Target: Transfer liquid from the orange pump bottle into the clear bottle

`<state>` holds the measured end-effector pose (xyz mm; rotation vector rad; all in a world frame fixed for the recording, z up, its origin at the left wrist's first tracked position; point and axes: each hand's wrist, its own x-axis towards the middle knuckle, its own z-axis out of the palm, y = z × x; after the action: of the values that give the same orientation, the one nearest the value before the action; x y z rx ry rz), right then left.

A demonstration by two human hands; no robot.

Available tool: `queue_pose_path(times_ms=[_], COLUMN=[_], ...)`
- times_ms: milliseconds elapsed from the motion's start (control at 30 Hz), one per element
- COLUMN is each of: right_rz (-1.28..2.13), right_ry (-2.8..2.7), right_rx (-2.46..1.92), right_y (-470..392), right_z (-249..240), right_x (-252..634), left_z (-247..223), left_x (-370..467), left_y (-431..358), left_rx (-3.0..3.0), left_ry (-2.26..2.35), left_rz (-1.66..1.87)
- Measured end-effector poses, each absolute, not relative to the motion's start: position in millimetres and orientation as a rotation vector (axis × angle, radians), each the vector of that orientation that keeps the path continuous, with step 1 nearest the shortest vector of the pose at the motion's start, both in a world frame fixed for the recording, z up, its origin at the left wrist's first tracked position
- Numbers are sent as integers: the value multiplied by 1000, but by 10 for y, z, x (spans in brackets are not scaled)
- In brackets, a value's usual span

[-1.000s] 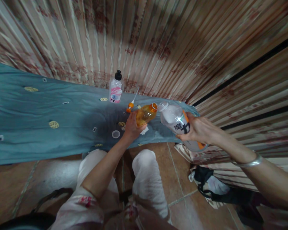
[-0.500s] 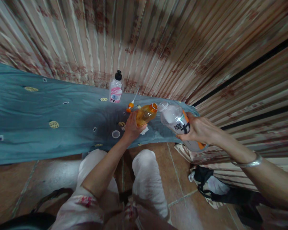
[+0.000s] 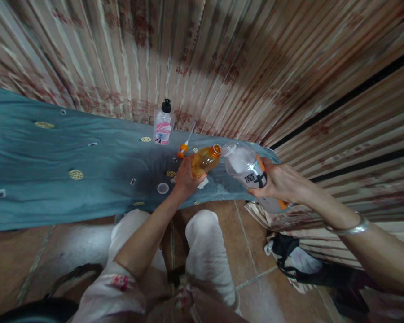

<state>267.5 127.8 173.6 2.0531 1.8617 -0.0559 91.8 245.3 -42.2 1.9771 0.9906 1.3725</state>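
Observation:
My left hand (image 3: 186, 176) is wrapped round an orange see-through bottle (image 3: 204, 162), tilted with its uncapped mouth up and to the right. In my right hand (image 3: 278, 181) is a large clear plastic bottle (image 3: 244, 165) with an orange, white and black label, tipped to the left. The two bottle mouths meet or nearly meet; I cannot tell whether they touch. Behind my left hand an orange pump top (image 3: 182, 150) with a pale tube lies on the cloth. A small round clear cap or cup (image 3: 162, 188) sits near my left wrist, and a white scrap (image 3: 203, 183) is under the orange bottle.
A clear bottle with a black pump and pink label (image 3: 163, 125) stands at the back of the blue-green cloth (image 3: 101, 161). Pleated curtains (image 3: 148, 54) hang behind and to the right. Black and white fabric (image 3: 296, 255) lies low at the right above the tiled floor (image 3: 252, 242).

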Motion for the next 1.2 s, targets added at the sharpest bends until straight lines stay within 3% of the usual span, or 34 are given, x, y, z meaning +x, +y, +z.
queue_pose_path(times_ms=[1200], right_rz=[61], right_ry=[1914], right_rx=[2069], right_y=[1270], right_z=[1658], right_x=[2747], left_z=[-439], left_x=[920], left_y=[2462], left_rx=[2014], left_ry=[984], left_rz=[1380])
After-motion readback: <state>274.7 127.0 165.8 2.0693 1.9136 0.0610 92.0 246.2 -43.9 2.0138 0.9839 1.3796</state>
